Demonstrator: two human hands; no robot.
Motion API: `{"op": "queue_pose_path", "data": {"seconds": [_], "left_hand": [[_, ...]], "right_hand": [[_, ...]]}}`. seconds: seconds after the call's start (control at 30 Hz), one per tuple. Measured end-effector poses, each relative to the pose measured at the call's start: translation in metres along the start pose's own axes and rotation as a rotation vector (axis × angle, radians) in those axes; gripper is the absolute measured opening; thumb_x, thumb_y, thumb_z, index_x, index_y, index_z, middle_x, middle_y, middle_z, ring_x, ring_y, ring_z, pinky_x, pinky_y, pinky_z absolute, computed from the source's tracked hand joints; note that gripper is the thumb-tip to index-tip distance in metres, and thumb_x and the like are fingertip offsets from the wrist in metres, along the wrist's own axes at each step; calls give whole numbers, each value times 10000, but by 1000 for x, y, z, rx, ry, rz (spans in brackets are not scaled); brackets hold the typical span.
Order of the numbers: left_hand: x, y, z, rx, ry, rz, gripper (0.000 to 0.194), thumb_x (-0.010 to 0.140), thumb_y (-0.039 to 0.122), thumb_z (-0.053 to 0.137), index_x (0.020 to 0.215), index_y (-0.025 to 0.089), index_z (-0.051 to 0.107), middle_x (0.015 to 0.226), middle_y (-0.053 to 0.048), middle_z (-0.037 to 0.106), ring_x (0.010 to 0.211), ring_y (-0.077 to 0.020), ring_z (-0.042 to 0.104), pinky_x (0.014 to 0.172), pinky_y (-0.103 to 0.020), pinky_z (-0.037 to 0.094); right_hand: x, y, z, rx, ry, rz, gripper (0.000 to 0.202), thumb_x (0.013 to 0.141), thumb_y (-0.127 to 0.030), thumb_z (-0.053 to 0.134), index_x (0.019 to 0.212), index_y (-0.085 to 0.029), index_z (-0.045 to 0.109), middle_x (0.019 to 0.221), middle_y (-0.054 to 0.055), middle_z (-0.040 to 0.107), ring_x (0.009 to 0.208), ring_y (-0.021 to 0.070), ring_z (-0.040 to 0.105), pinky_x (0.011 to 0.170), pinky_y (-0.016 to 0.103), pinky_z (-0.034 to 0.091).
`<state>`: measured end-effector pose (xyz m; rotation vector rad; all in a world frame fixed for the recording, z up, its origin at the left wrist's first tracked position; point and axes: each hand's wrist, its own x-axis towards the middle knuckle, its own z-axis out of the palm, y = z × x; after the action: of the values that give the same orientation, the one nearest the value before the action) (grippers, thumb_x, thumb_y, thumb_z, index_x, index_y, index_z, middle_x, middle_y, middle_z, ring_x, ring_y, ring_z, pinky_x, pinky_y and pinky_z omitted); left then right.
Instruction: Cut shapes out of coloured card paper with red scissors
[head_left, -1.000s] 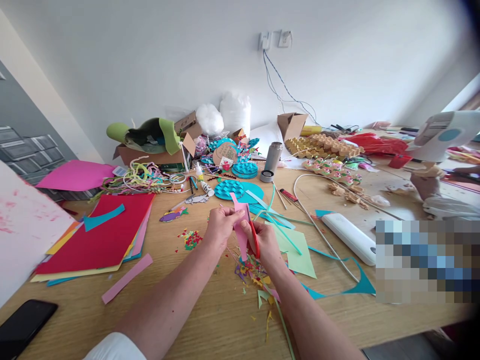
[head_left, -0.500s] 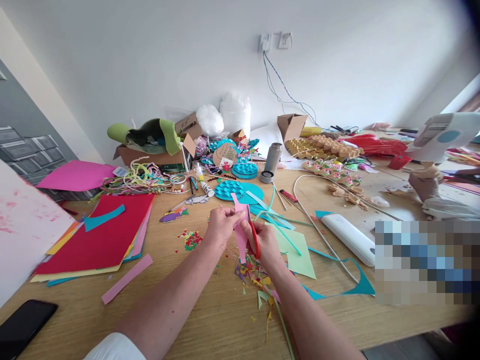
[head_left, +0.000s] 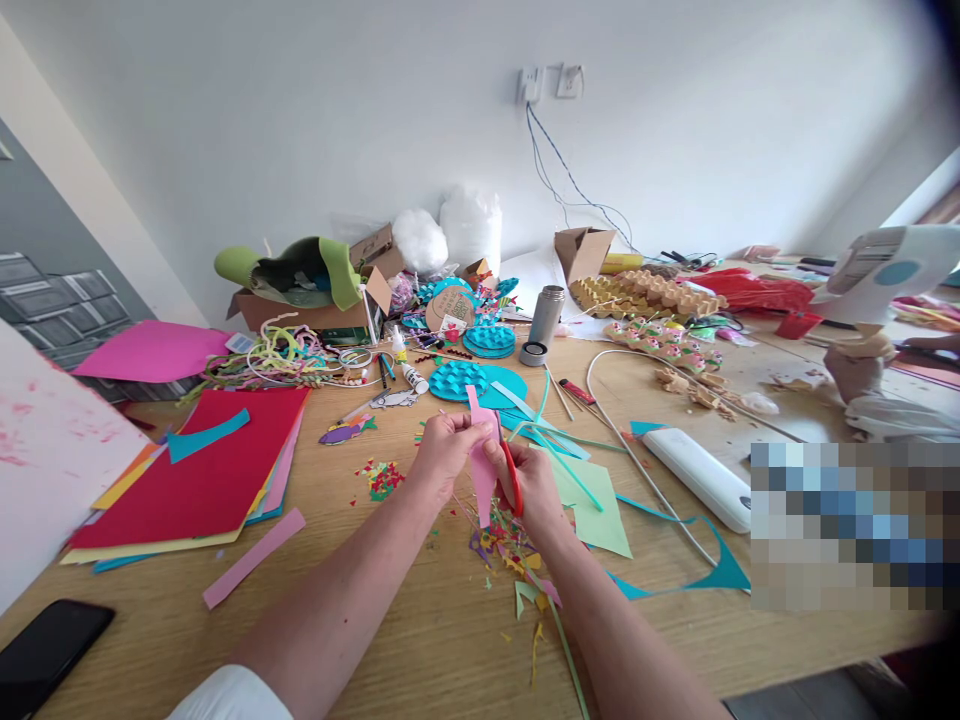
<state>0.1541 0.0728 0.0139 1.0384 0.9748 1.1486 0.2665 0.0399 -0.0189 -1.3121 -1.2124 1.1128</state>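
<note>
My left hand pinches a pink paper strip near its upper part. The strip hangs upright, with its top end above my fingers. Close on the right, my right hand is wrapped round the red handles of a pair of scissors. The blades lie against the strip's right edge, partly hidden by my fingers. Below both hands, small coloured paper scraps are scattered on the wooden table. A light green sheet lies right of my right hand.
At left are a red paper stack, a loose pink strip and a black phone. Behind the hands stand a grey bottle and blue discs. A white case lies right. Another person's hand is far right.
Both my hands, the pink strip and the scissors have shifted very slightly to the right. The other person's hand at far right has moved a little.
</note>
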Motion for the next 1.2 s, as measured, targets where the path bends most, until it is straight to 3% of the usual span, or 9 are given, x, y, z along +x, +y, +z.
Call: {"op": "queue_pose_path", "data": {"seconds": [0.33, 0.53, 0.67, 0.8, 0.93, 1.03, 1.2], "left_hand": [[-3, 0, 6, -209, -70, -89, 180, 578, 250, 708, 717, 137, 701, 673, -58, 698, 590, -171, 633, 618, -290, 492], [1, -2, 0, -307, -68, -176, 191, 531, 228, 773, 651, 131, 661, 592, -17, 635, 522, -117, 559, 571, -254, 446], [4, -4, -4, -323, -99, -253, 185, 559, 250, 774, 623, 127, 651, 578, -35, 630, 525, -136, 569, 556, -265, 444], [9, -5, -5, -362, 12, -282, 84, 617, 149, 736, 660, 120, 669, 609, -35, 651, 542, -112, 576, 562, -230, 452], [16, -5, -12, -399, 81, -324, 57, 696, 104, 682, 749, 124, 676, 705, -55, 693, 605, -121, 626, 603, -226, 489], [27, -2, -29, -374, 158, -312, 67, 742, 101, 636, 791, 140, 660, 740, -57, 706, 656, -131, 660, 642, -232, 520], [50, 3, -57, -98, 164, -335, 61, 719, 113, 647, 775, 137, 659, 686, -62, 704, 612, -154, 666, 604, -263, 538]], "right_hand": [[-2, -6, 0, 35, 8, 49, 477, 668, -629, 676, 541, -208, 492, 368, -46, 463, 275, 90, 373, 265, 207, 257], [0, 3, -1, 173, -81, 63, 604, 801, -721, 461, 495, -202, 504, 344, -15, 468, 281, 99, 409, 292, 204, 276], [5, 14, -1, 273, -148, 121, 689, 841, -752, 320, 451, -214, 501, 323, -7, 446, 277, 106, 411, 309, 219, 296], [4, 16, 1, 251, -160, 77, 664, 856, -732, 329, 471, -227, 520, 331, 9, 483, 288, 124, 428, 328, 239, 303], [2, 7, 1, 239, -140, 55, 632, 846, -727, 371, 503, -218, 523, 369, 1, 497, 316, 118, 433, 357, 241, 331], [4, 1, -3, 296, -33, 67, 623, 823, -745, 396, 551, -200, 528, 404, -12, 491, 323, 101, 420, 344, 227, 312], [8, 0, -10, 412, 135, -17, 571, 818, -703, 478, 575, -187, 518, 450, -22, 478, 358, 88, 429, 354, 215, 329]]}}
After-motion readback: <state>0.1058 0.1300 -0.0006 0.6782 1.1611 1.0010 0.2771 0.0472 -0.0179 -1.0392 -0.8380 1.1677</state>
